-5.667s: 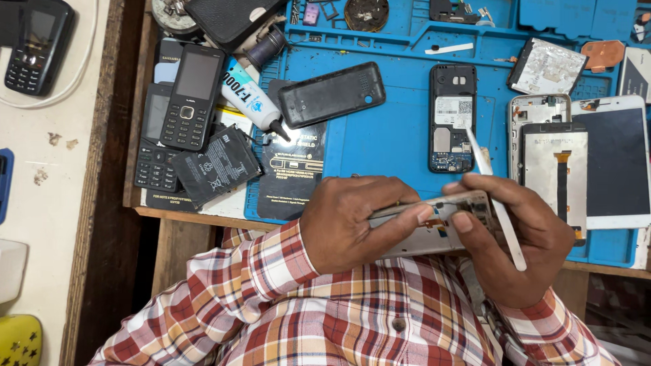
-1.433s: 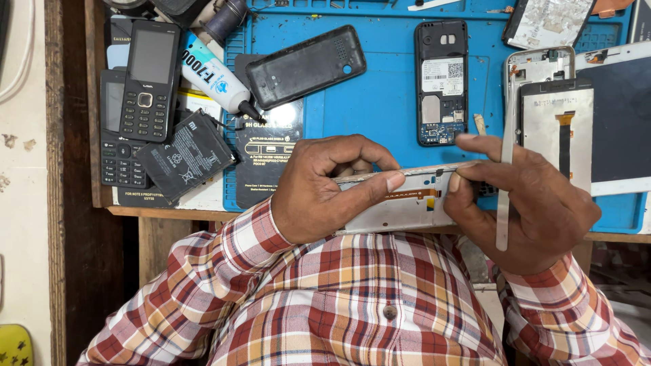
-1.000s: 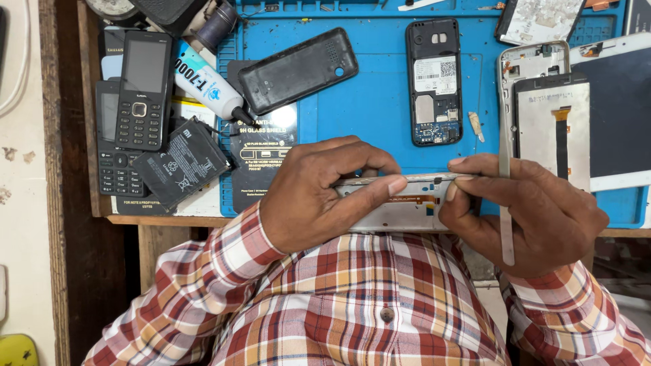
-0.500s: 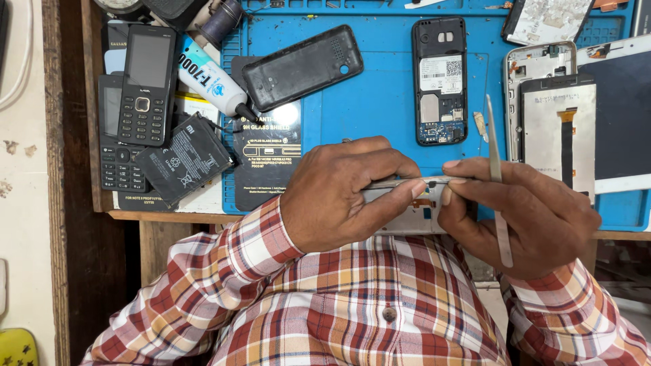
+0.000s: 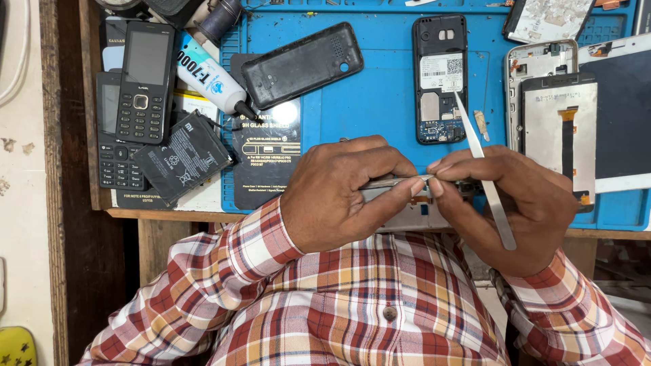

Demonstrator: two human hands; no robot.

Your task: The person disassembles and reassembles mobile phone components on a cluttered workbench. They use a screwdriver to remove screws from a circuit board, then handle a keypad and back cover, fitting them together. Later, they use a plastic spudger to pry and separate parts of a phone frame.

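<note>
On the blue mat I see an opened phone and a back cover. My left hand clamps the phone frame at the desk edge; my right hand pinches it, tweezers tucked between fingers.

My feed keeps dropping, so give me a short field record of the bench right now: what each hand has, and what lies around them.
left hand: grips the phone frame from its left end, thumb and fingers pinching the top edge
right hand: pinches the frame's top edge; metal tweezers tucked along the fingers
blue mat: opened keypad phone, black back cover
left of mat: glue tube, black battery, keypad phone
right of mat: screen panel
jaws of tweezers: cannot tell
</note>
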